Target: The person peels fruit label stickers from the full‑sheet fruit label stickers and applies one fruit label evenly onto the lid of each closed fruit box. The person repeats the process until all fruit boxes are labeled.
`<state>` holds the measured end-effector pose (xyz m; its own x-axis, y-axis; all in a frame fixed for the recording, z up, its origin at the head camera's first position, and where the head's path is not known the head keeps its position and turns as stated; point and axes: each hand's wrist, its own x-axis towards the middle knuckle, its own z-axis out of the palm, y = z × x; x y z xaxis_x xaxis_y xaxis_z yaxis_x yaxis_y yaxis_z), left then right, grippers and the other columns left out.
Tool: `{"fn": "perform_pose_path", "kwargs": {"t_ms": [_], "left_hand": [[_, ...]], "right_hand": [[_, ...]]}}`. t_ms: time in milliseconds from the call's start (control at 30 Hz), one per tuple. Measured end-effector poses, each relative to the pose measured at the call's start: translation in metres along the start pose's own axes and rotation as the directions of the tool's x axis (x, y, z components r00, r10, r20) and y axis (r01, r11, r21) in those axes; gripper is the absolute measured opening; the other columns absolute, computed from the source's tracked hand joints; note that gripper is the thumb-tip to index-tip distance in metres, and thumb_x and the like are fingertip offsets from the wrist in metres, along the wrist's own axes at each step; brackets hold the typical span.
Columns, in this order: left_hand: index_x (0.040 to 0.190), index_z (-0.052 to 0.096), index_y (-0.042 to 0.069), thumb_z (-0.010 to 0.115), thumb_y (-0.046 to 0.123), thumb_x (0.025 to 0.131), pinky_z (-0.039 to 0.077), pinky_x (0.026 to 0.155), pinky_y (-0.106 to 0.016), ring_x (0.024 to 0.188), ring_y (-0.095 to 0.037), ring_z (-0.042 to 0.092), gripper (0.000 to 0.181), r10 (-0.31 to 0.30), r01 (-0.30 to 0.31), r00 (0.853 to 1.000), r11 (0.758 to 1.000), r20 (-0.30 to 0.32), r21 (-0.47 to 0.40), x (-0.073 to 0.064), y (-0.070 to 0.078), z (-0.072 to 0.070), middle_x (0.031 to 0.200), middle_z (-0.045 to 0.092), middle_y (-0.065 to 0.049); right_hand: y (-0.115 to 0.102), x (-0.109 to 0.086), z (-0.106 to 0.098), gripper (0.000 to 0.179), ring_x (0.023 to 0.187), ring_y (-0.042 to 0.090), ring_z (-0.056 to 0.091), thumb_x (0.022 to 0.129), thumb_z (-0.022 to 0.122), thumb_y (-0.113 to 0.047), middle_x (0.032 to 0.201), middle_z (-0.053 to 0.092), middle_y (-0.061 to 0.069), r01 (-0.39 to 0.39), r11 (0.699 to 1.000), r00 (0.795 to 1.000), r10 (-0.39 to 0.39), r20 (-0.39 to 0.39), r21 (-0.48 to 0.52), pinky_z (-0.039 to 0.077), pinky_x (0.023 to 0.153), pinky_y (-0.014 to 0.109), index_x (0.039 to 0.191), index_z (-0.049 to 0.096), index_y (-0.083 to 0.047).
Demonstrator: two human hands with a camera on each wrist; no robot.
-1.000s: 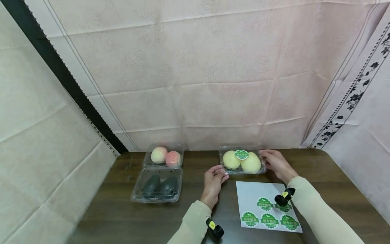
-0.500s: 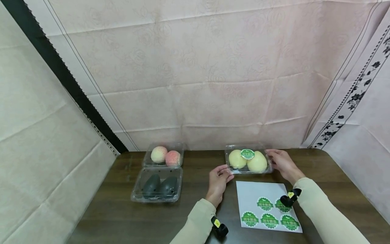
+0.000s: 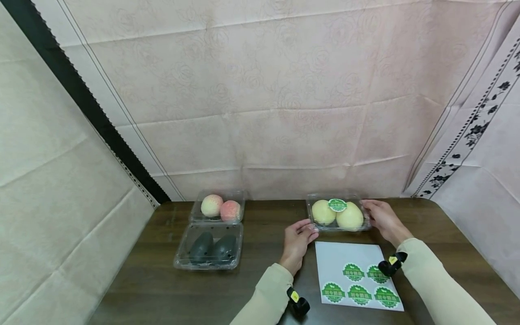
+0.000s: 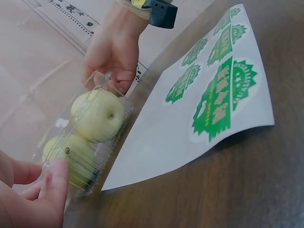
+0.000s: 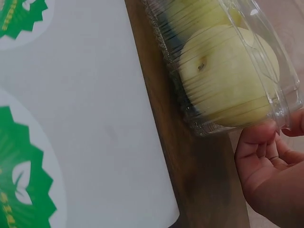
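A clear plastic fruit box (image 3: 338, 227) with its lid down stands at the back of the table, and two pale yellow-green fruits (image 3: 350, 216) show inside. On its lid is a round green label (image 3: 337, 205). My left hand (image 3: 297, 243) pinches the box's near left corner; in the left wrist view the thumb (image 4: 58, 173) lies on the plastic and the other fingers sit partly behind it. At the opposite end, my right hand (image 3: 383, 219) holds the rim between thumb and fingers, as the right wrist view (image 5: 266, 166) shows.
Just in front of the box lies a white sheet (image 3: 339, 257) of several green labels (image 3: 359, 294). Off to the left, one clear box (image 3: 237, 212) holds two pink-and-cream peaches, and a nearer one (image 3: 209, 267) holds two dark green fruits. Cloth (image 3: 284, 113) hangs behind the table.
The box of yellow-green fruits has slid to the right along the back of the table, both hands moving with it. The other boxes and the label sheet stay where they were.
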<state>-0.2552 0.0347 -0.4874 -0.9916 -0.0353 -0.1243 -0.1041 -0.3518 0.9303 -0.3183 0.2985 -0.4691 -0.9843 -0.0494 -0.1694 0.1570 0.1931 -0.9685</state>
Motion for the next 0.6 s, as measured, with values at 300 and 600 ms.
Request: {"fn": "perform_pose_path", "kwargs": {"t_ms": [300, 600], "left_hand": [[0.125, 0.059, -0.010, 0.059, -0.008, 0.094, 0.057, 0.086, -0.030, 0.096, -0.022, 0.070, 0.031, -0.008, 0.007, 0.999, 1.000, 0.053, 0.022, -0.0033, 0.0031, 0.0015, 0.109, 0.067, -0.021], [0.126, 0.060, -0.005, 0.060, -0.003, 0.095, 0.057, 0.087, -0.035, 0.098, -0.024, 0.068, 0.031, -0.017, 0.004, 0.996, 0.989, 0.090, 0.145, -0.0090, 0.0093, -0.0030, 0.111, 0.067, -0.016]], "right_hand": [[0.0057, -0.0009, -0.0043, 0.048, 0.081, 0.008, 0.047, 0.109, 0.033, -0.028, 0.101, 0.050, -0.006, -0.016, 1.000, 0.999, 0.016, -0.030, 0.016, 0.043, 0.065, 0.024, 0.146, 0.035, 0.004], [0.0043, -0.0091, -0.0033, 0.051, 0.084, 0.011, 0.050, 0.108, 0.034, -0.029, 0.115, 0.049, 0.008, -0.019, 0.992, 0.990, 0.001, -0.140, -0.125, 0.051, 0.067, 0.027, 0.146, 0.036, 0.005]]}}
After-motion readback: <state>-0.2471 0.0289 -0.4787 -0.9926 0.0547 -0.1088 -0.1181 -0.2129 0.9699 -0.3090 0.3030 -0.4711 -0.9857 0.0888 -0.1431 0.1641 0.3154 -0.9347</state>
